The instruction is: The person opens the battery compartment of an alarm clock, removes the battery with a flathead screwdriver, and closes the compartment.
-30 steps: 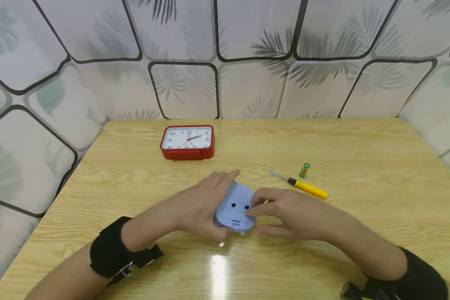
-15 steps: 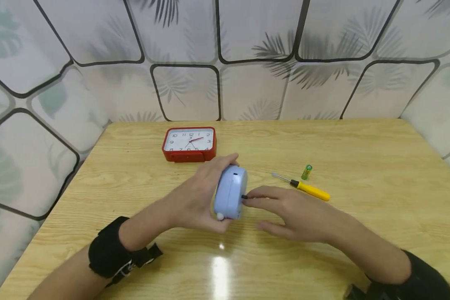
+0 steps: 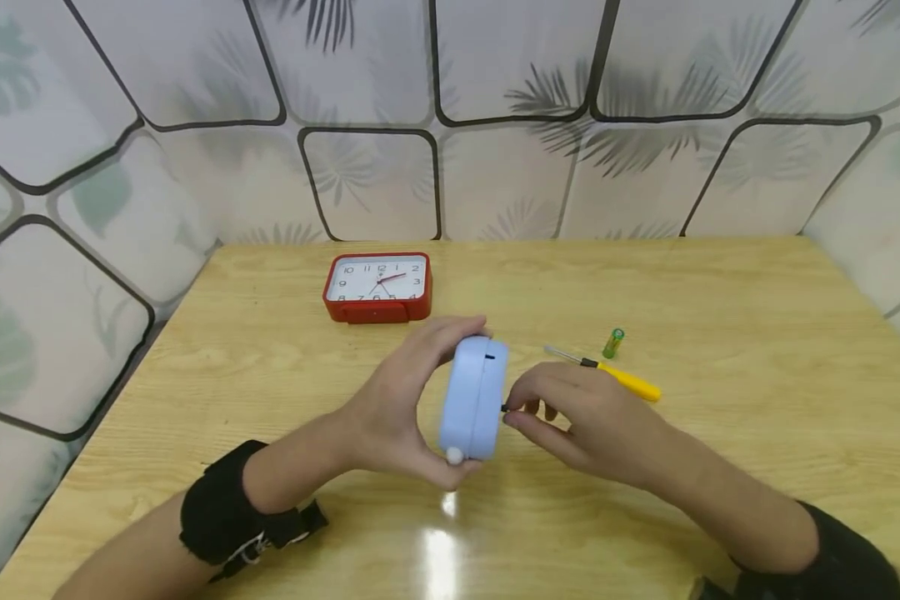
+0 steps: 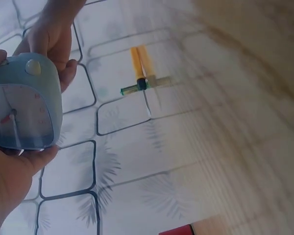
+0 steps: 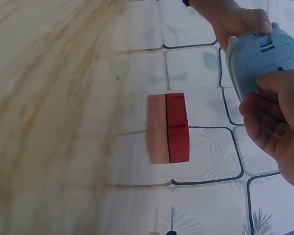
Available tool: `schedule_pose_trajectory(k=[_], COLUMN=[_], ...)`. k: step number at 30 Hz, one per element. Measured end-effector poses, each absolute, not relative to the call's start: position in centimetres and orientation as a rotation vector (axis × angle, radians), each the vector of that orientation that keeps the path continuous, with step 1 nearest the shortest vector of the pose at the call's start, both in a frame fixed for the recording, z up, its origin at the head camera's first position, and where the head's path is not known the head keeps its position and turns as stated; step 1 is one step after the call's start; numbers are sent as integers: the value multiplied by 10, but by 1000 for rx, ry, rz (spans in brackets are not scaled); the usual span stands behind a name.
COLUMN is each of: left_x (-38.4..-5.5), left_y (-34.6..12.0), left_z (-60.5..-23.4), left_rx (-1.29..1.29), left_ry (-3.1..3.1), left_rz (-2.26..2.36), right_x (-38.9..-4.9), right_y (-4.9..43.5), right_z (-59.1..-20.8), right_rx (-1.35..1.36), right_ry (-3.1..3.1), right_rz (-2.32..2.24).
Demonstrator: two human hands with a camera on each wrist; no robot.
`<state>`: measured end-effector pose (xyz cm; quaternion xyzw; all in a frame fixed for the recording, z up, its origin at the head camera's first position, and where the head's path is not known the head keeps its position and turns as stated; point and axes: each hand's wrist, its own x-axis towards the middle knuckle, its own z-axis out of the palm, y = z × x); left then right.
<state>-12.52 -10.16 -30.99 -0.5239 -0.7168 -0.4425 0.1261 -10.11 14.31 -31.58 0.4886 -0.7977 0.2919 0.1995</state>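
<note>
My left hand (image 3: 393, 408) grips a light blue alarm clock (image 3: 471, 400) from its left, fingers at the top and thumb by a small white foot. The clock is upright, turned edge-on in the head view. Its pale dial (image 4: 27, 115) shows in the left wrist view, and its back with a battery cover (image 5: 268, 58) in the right wrist view. Between thumb and forefinger, my right hand (image 3: 596, 421) pinches a small black knob (image 3: 505, 408) that sticks out of the clock's back.
Behind the left hand, a red rectangular clock (image 3: 377, 310) lies face up on the wooden table (image 3: 270, 350). A screwdriver (image 3: 632, 383) with a yellow handle lies beyond the right hand, with a small green battery (image 3: 612, 343) close to it. A patterned backdrop (image 3: 510, 179) stands behind the table.
The left hand has lifted the blue clock and turned it from back-up to edge-on, then shifted it slightly right. The right thumb has come up to the knob against the forefinger.
</note>
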Motion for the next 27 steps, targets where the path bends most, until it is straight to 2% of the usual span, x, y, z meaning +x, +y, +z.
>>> schedule_pose_trajectory(k=[11,27], left_x=[-112,-110], left_y=[-94,-89], left_z=[-296,-285], left_rx=[-1567,-1622], left_ry=[-1953,-1819], left_rz=[-925,-788], right_x=[-102,-103], right_y=[146,147], right_z=[-317,-310], right_rx=[1314,1403], right_ry=[-2292,-2501], right_rz=[821,928])
